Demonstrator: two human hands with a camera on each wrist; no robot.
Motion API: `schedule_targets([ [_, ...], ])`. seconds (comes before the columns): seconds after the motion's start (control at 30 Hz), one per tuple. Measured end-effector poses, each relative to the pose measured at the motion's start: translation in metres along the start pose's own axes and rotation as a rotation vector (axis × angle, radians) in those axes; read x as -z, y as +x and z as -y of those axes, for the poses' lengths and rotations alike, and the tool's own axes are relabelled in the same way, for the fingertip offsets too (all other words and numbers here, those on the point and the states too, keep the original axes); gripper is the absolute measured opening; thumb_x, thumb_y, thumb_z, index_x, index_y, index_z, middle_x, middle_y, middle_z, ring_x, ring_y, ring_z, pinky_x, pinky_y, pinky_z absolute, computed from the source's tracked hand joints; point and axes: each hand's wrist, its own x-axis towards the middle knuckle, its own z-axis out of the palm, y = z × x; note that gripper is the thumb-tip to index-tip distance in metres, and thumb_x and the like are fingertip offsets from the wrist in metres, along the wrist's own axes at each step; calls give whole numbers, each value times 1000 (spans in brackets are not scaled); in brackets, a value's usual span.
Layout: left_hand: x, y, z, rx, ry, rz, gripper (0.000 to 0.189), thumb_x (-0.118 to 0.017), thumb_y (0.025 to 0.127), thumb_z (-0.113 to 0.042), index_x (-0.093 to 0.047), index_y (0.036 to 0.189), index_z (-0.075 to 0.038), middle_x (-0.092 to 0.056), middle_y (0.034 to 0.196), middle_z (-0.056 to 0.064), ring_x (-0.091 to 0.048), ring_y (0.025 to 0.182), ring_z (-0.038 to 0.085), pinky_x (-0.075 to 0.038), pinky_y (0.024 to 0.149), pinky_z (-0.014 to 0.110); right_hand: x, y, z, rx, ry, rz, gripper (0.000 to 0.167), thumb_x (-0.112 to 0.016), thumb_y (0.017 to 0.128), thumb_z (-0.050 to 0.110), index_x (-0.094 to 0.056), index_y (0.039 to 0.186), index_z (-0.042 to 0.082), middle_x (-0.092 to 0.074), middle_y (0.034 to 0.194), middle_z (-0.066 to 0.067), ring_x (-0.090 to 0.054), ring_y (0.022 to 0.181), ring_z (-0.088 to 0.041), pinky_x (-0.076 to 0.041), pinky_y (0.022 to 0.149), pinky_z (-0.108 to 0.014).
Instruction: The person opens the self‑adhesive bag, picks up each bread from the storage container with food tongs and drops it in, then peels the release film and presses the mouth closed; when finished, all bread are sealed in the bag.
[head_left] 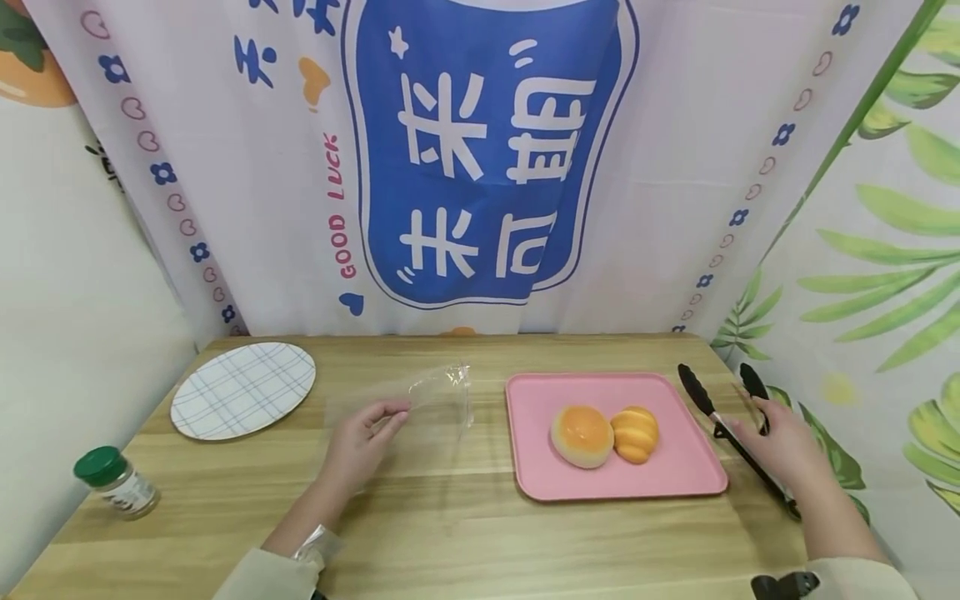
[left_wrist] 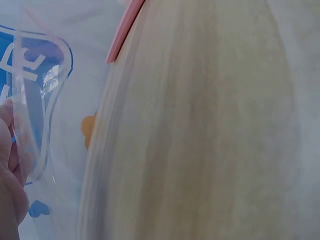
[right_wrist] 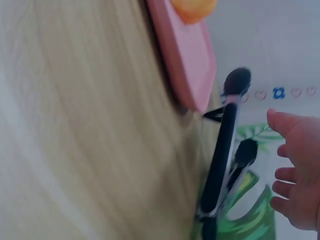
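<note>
My left hand (head_left: 358, 442) pinches a clear plastic bag (head_left: 442, 421) between thumb and fingers, left of the pink tray. The bag hangs to the right of the fingertips, with light glinting on its upper corner. At the right table edge my right hand (head_left: 783, 442) hovers over black-and-silver tongs (head_left: 750, 463). Their two arms are spread apart. In the right wrist view the hand (right_wrist: 300, 172) has its thumb stretched out and fingers loosely bent, and the tongs (right_wrist: 222, 155) stand apart from it.
On the pink tray (head_left: 622, 487) sit a round bun (head_left: 583, 435) and a croissant-shaped bread (head_left: 637, 433), side by side. A white plate with blue checks (head_left: 243, 390) lies at the back left. Nearer on the left stands a green-capped shaker jar (head_left: 116, 482).
</note>
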Motion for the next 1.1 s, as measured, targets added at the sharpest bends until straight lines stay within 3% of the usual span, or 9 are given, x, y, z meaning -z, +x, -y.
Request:
schedule_targets([
  [0.1, -2, 0, 2, -7, 10, 4, 15, -67, 93, -14, -73, 105, -6, -74, 110, 8, -69, 105, 27, -56, 92, 44, -2, 0, -21, -102, -1, 27, 86, -43, 100, 51, -23, 142, -21, -23, 138, -51, -27, 123, -67, -31, 99, -76],
  [0.3, -5, -2, 5, 2, 6, 12, 15, -67, 92, -11, -72, 104, -5, -74, 109, 9, -68, 108, 28, -53, 96, 48, -27, 12, -36, -283, 112, 159, 121, -49, 90, 68, 10, 142, -24, -9, 140, -55, -19, 128, -68, -29, 107, -72],
  [0.5, -7, -2, 2, 14, 2, 16, 15, -68, 92, -13, -73, 104, -6, -75, 107, 8, -69, 107, 28, -55, 93, 47, -41, 16, -38, -388, 119, 128, 125, -53, 85, 72, -2, 141, -27, -20, 136, -55, -27, 125, -67, -33, 106, -69],
  [0.63, -7, -1, 1, 7, -2, 17, 16, -67, 92, -14, -72, 105, -5, -74, 109, 9, -69, 107, 29, -55, 95, 47, -35, 13, -35, -347, 136, 112, 122, -52, 86, 71, -1, 143, -25, -19, 139, -53, -26, 126, -67, -31, 106, -71],
  [0.77, -7, 0, 3, 6, -9, 12, 15, -67, 92, -13, -72, 104, -5, -74, 109, 10, -69, 108, 30, -54, 96, 48, -20, 3, -30, -248, 172, 87, 114, -54, 89, 66, -5, 146, -19, -26, 139, -51, -31, 123, -67, -34, 99, -74],
  [0.93, -8, 1, 3, 9, -12, 7, 13, -68, 92, -13, -72, 103, -6, -74, 108, 10, -69, 108, 30, -53, 97, 48, -4, -14, -19, -96, 172, 106, 102, -61, 91, 56, -15, 147, -15, -48, 126, -43, -56, 102, -51, -53, 76, -54],
  [1.0, -8, 2, 3, 6, -16, 6, 13, -68, 92, -12, -72, 103, -6, -74, 108, 10, -69, 108, 30, -53, 97, 48, 0, -21, -16, -56, 142, 140, 99, -65, 89, 52, -19, 147, -14, -56, 116, -37, -61, 90, -38, -52, 68, -44],
  [1.1, -8, 2, 3, 5, -27, 7, 14, -68, 92, -12, -72, 102, -4, -74, 108, 10, -69, 108, 30, -53, 97, 48, 5, -31, -14, -22, 89, 197, 99, -71, 86, 50, -23, 148, -11, -61, 108, -30, -59, 84, -31, -49, 66, -38],
])
